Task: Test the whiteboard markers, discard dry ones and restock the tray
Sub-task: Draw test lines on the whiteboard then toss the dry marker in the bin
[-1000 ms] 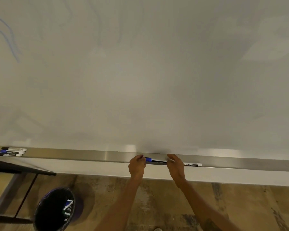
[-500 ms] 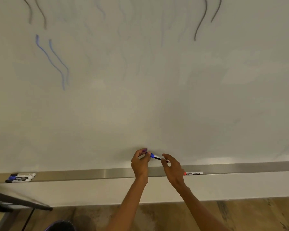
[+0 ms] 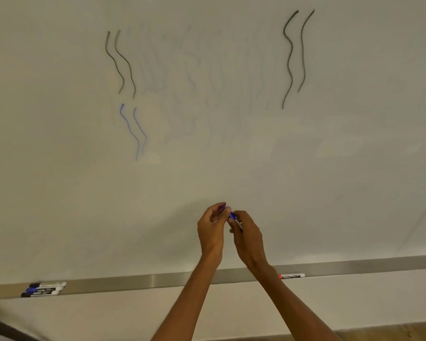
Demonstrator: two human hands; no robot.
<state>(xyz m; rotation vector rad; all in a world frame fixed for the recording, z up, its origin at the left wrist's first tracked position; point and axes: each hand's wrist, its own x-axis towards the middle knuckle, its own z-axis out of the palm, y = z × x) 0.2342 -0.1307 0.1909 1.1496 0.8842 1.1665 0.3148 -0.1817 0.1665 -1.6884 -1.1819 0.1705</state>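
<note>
Head view: we seem to be uncapping a blue marker (image 3: 233,217) at the whiteboard (image 3: 207,156).
Our left hand (image 3: 210,230) pinches one end, our right hand (image 3: 249,237) grips the barrel; best pull straight apart.

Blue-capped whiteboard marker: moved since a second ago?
Yes. The blue-capped whiteboard marker went up: it lay in the long metal tray, now the left hand and right hand hold it above that tray.

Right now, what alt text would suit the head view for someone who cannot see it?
The left hand and right hand hold a blue-capped marker before a whiteboard, left fingers at its cap. Black wavy lines and blue ones mark the board above; on the metal tray below lie a red-capped marker to the right and three markers far left.
</note>
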